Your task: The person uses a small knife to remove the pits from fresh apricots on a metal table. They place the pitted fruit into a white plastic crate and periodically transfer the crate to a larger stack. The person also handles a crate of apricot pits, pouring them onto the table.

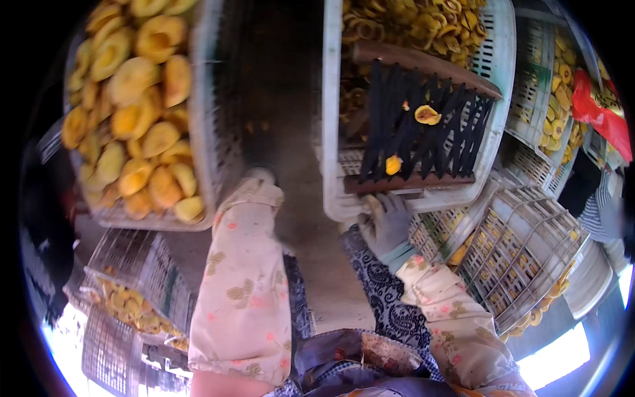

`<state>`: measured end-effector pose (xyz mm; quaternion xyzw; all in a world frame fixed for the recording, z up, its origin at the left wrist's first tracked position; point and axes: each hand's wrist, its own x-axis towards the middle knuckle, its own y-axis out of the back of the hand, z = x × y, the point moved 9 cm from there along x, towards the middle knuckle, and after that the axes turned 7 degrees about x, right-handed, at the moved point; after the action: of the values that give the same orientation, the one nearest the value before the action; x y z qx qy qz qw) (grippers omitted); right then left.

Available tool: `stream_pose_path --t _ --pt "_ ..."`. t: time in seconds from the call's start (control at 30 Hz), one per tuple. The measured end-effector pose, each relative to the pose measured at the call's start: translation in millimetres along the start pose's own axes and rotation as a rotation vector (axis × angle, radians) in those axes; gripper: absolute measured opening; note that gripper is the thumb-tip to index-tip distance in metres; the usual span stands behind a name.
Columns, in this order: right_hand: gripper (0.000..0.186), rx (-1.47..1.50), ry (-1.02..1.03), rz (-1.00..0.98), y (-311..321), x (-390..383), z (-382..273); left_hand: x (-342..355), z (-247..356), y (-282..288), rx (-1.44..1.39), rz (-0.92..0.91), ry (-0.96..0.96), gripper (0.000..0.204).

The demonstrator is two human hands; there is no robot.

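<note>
The right hand, in a grey glove, is at the lower rim of a pale plastic crate that fills the upper middle and right of the frame. Its fingers lie bent against the rim, tips just beside a lower wooden bar; whether they clasp anything I cannot tell. The left hand is blurred at the end of its floral sleeve, left of centre and close to the right wall of another crate; whether it is clenched, loose or holding something cannot be made out.

In the upper-middle crate, black strands run between the lower bar and an upper wooden bar. A fruit half lies on them right of their middle, and a small yellow-orange piece lies near the lower bar. Behind the upper bar, toward the top edge, sits a mass of yellow-brown fruit pieces.

At upper left, the left-hand crate is heaped with hollowed stone-fruit halves, yellow to orange. Lower left, a slatted crate contains more fruit. On the right are a tilted grid-sided crate and a red bag. Dark patterned trousers show at lower centre.
</note>
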<state>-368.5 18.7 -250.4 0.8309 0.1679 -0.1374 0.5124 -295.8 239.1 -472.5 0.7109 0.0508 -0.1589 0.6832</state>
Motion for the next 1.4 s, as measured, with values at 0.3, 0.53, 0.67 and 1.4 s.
stream_pose_path --t 0.3,0.53,0.67,1.4 --pt "0.035 0.242 -0.196 0.239 65 42 17 -10 -8 -76 0.045 -0.378 0.036 0.033" --pt "0.043 0.317 -0.222 0.349 100 65 51 -82 5 76 -0.456 -0.099 -0.063 0.033" --pt "0.045 -0.085 -0.283 0.216 117 108 62 -110 -20 236 -0.866 0.092 -0.008 0.036" --pt "0.023 1.072 -0.563 -0.422 -45 121 -164 -145 -251 105 -2.125 0.656 1.387 0.035"
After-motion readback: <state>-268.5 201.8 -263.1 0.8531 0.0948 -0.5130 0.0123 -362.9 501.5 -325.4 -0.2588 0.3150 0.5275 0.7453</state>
